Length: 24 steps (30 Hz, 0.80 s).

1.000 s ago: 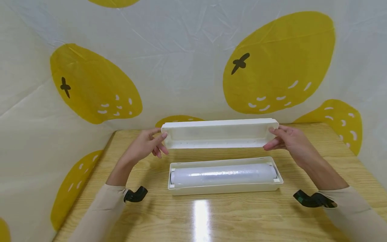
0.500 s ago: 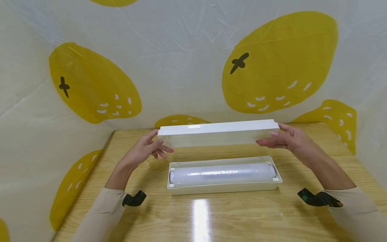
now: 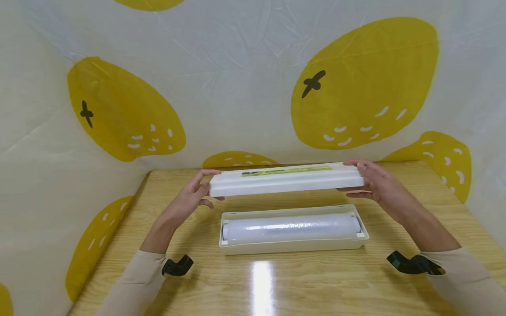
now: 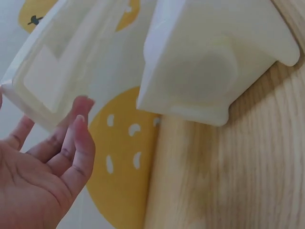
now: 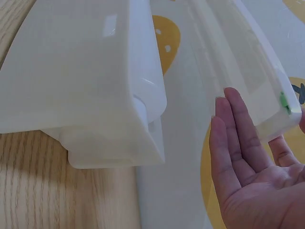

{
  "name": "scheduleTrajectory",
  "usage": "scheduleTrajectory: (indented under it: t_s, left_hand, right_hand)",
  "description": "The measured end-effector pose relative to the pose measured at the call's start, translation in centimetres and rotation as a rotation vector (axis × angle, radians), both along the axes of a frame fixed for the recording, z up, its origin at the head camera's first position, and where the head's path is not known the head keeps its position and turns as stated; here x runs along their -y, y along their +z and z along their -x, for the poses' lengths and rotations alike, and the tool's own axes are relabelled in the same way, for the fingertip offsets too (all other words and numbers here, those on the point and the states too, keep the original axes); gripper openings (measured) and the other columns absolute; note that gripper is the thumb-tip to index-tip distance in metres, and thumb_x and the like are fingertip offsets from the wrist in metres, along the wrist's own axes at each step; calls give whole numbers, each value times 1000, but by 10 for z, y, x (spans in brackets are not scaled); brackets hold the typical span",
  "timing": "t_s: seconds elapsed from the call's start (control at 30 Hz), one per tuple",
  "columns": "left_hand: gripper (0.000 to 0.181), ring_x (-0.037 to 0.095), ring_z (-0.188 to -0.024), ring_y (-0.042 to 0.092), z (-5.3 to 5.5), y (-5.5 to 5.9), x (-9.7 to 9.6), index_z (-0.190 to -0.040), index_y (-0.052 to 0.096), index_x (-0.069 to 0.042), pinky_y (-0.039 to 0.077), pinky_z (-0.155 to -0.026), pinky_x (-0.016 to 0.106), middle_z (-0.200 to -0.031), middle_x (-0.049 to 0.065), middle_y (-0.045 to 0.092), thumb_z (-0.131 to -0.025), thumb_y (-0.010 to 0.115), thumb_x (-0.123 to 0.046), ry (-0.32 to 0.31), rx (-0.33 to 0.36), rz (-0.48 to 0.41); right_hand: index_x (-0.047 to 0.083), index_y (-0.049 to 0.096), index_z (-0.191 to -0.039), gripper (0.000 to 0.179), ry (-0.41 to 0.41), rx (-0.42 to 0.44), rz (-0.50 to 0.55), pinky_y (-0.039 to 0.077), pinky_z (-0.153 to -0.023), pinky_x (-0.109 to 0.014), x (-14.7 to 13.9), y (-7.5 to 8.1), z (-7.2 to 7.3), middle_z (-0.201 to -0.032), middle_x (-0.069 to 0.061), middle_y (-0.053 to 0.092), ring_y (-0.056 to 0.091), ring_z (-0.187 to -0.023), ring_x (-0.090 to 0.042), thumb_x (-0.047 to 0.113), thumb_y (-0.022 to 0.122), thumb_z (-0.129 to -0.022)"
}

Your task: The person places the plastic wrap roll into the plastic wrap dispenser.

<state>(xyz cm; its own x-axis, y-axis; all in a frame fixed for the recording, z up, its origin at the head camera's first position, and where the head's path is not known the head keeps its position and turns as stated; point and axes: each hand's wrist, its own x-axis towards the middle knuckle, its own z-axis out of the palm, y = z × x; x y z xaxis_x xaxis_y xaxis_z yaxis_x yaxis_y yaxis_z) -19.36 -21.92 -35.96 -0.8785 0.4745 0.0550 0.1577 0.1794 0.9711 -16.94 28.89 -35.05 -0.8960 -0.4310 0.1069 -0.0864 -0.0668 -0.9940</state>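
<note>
A long white lid [image 3: 286, 184] with a green and yellow label on top is held in the air behind a cling film box. My left hand [image 3: 189, 197] grips its left end between thumb and fingers. At the other end my right hand [image 3: 381, 186] holds it the same way, some fingers stretched out below. The off-white box [image 3: 292, 247] stands open-topped on the table, and a roll of cling film [image 3: 292, 227] lies inside it. In the right wrist view the lid's hollow underside [image 5: 248, 62] faces the camera, beside the box's end [image 5: 109, 148].
The wood-grain table [image 3: 316, 285] meets a white sheet [image 3: 237, 101] printed with yellow lemons at its back and left. Black wrist bands [image 3: 178, 266] stick out from both sleeves. A bright light reflection lies on the table in front of the box.
The lid has tipped over: its hollow inside faced me one second ago, and now its labelled top shows. Both hands turned with it. The box and roll stayed put.
</note>
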Motion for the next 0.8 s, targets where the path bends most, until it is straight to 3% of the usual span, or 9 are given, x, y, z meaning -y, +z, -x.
scheduleTrajectory:
  t_s: [0.1,0.2,0.27,0.33,0.43,0.5,0.6,0.67,0.8]
  left_hand:
    - [45,23,-90,55,-1,-2,-2,-148,41,-20,59,-79,43,-114,7,42,-108,46,-38,31,21,-27]
    - [47,22,-89,51,-2,-4,-2,-150,39,-24,59,-79,40,-129,11,39,-107,54,-31,31,54,-36]
    - [54,23,-92,56,-2,-5,-2,-153,35,-28,59,-77,40,-145,15,38,-105,59,-27,25,78,-28]
    - [61,24,-91,60,-3,-6,-1,-155,31,-30,59,-76,38,-147,22,40,-103,63,-26,27,105,-8]
    - [70,28,-87,63,-4,-5,0,-158,25,-28,58,-77,38,-152,29,38,-101,66,-25,28,125,27]
    - [73,31,-85,64,-5,-5,0,-159,24,-26,58,-80,39,-154,27,38,-100,67,-27,29,130,50]
    - [75,33,-91,67,-7,-4,1,-159,24,-23,57,-85,44,-158,20,34,-99,68,-28,15,112,78]
    - [75,33,-90,68,-9,-4,1,-159,26,-23,56,-88,48,-159,14,33,-99,69,-27,4,98,88]
    - [77,27,-85,67,-13,-6,4,-159,29,-25,52,-95,43,-162,3,28,-96,73,-24,-29,81,113]
  right_hand:
    - [12,45,-148,37,15,17,38,59,-89,-38,0,-3,0,-127,-5,58,73,-104,-30,18,33,-113]
    - [15,37,-155,44,30,11,43,58,-90,-38,0,-4,-1,-122,-7,49,73,-97,-24,13,34,-112]
    - [18,29,-161,50,42,4,35,58,-90,-39,-1,-5,-2,-133,-8,39,68,-93,-16,10,35,-111]
    - [22,21,-164,57,48,-2,13,58,-90,-39,-1,-5,-3,-149,-13,25,65,-95,-12,7,37,-110]
    - [26,13,-165,67,54,-11,-55,58,-90,-41,-2,-5,-6,-162,-7,8,65,-107,-12,3,40,-109]
    - [26,11,-165,71,43,-21,-129,58,-89,-42,-3,-6,-7,-161,-9,25,69,-111,-21,2,44,-107]
    - [24,14,-165,74,24,-45,-247,59,-88,-42,-5,-6,-9,-145,-2,48,70,-109,-28,2,52,-105]
    - [22,18,-164,76,16,-59,-313,60,-86,-40,-6,-7,-11,-139,1,53,72,-103,-30,2,58,-102]
    - [23,22,-162,83,42,-61,-367,60,-82,-41,-7,-8,-15,-141,-3,52,71,-104,-28,0,66,-96]
